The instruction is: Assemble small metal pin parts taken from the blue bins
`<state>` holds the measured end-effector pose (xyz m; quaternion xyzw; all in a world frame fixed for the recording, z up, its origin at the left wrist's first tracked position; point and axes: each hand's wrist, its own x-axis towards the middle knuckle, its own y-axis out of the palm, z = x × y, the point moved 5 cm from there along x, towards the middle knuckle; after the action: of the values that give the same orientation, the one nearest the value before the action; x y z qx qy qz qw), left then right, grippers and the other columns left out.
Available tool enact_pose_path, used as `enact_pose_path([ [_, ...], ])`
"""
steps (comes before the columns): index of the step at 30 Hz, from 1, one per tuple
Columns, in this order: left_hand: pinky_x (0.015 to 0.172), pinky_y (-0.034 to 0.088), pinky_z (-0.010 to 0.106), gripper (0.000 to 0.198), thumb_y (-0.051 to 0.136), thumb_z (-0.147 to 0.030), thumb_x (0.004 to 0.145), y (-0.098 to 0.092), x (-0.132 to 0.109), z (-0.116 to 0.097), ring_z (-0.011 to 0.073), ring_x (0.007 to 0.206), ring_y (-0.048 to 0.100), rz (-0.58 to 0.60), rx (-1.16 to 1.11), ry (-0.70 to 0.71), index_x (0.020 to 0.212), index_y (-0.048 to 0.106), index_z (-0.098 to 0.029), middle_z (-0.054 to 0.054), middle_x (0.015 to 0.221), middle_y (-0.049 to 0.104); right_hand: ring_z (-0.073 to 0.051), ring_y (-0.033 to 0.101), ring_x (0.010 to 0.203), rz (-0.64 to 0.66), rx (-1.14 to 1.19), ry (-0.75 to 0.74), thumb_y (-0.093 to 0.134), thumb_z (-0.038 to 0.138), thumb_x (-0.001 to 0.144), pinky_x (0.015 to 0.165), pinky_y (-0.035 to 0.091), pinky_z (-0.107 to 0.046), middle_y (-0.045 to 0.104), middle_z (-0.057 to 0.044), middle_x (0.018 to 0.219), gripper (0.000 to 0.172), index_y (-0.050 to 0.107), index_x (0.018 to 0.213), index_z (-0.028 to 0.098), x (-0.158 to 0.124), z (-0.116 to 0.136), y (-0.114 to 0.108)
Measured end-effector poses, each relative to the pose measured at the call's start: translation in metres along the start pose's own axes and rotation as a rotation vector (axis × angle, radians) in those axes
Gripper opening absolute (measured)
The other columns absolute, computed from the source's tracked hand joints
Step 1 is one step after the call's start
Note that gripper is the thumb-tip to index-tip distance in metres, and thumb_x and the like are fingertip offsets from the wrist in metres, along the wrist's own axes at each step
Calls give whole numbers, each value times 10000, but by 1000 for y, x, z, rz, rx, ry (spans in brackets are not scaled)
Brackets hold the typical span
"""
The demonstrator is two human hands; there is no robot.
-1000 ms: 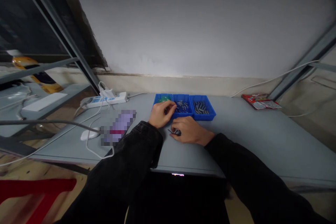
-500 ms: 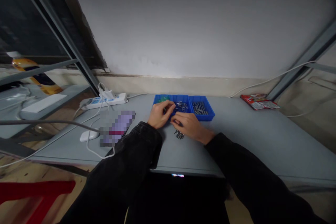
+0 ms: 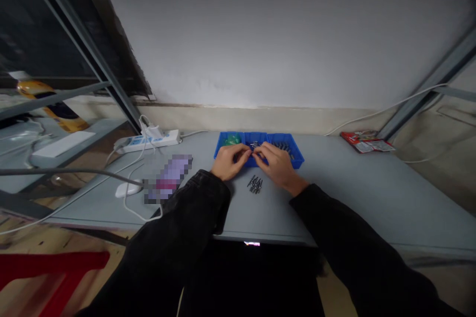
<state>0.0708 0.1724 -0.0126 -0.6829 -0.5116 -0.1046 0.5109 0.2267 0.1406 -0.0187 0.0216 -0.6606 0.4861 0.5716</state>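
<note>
My left hand (image 3: pixel 230 162) and my right hand (image 3: pixel 277 166) rest over a blue three-compartment parts tray (image 3: pixel 256 135), their fingertips meeting above its middle compartment. Thin metal pins (image 3: pixel 254 145) show there between my fingers. Green pieces (image 3: pixel 232 139) lie in the left compartment, and dark grey cylinders (image 3: pixel 283 146) lie in the right one, partly hidden by my right hand. On the table just below the tray, a small pile of dark screws (image 3: pixel 255 184) sits between my wrists. My fingers hide whether either hand holds anything.
The grey table (image 3: pixel 372 183) holds a white power strip (image 3: pixel 148 141), a white mouse (image 3: pixel 128 188), a pixelated object (image 3: pixel 167 178) and red packets (image 3: pixel 366 141). Cables run along the left side. A wall stands behind the table.
My right hand has moved up from the table onto the tray, closer to my left hand. The dark screws now lie in a small pile on the table.
</note>
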Motion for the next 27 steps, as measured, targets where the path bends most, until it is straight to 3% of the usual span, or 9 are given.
enact_pose_path([
  [7, 612, 436, 231, 236, 538, -304, 998, 2, -2, 3, 105, 590, 552, 14, 33, 12, 915, 698, -153, 7, 713, 671, -185, 620, 868, -6, 22, -30, 508, 251, 1024, 775, 483, -314, 662, -60, 942, 138, 616, 976, 180, 0, 0, -2],
  [15, 609, 448, 232, 235, 536, -307, 1002, 0, -4, 9, 108, 594, 566, -48, 13, -26, 928, 701, -156, 13, 724, 684, -205, 605, 934, -18, 90, 5, 553, 285, 1011, 851, 477, -363, 670, -65, 979, 126, 630, 1022, 185, -1, -3, -2],
  [18, 625, 465, 240, 239, 531, -308, 1007, -1, -6, 10, 113, 604, 579, -75, 26, -28, 939, 702, -156, 16, 728, 684, -204, 602, 924, -27, 88, 26, 529, 243, 1017, 846, 465, -372, 673, -60, 969, 118, 636, 1006, 194, -3, -7, -3],
  [23, 688, 505, 264, 220, 525, -286, 1008, 3, -7, 7, 131, 676, 634, -25, 51, 24, 977, 701, -158, 41, 812, 719, -207, 606, 923, -36, 71, 92, 498, 241, 1031, 834, 427, -378, 678, -53, 959, 141, 627, 980, 213, -3, -10, -6],
  [27, 676, 495, 259, 220, 532, -290, 1004, 3, -6, 7, 129, 669, 628, -42, 60, 32, 979, 705, -157, 38, 815, 719, -201, 605, 905, -42, 60, 63, 468, 253, 1046, 797, 390, -369, 674, -55, 929, 166, 604, 966, 201, -1, -9, -6],
])
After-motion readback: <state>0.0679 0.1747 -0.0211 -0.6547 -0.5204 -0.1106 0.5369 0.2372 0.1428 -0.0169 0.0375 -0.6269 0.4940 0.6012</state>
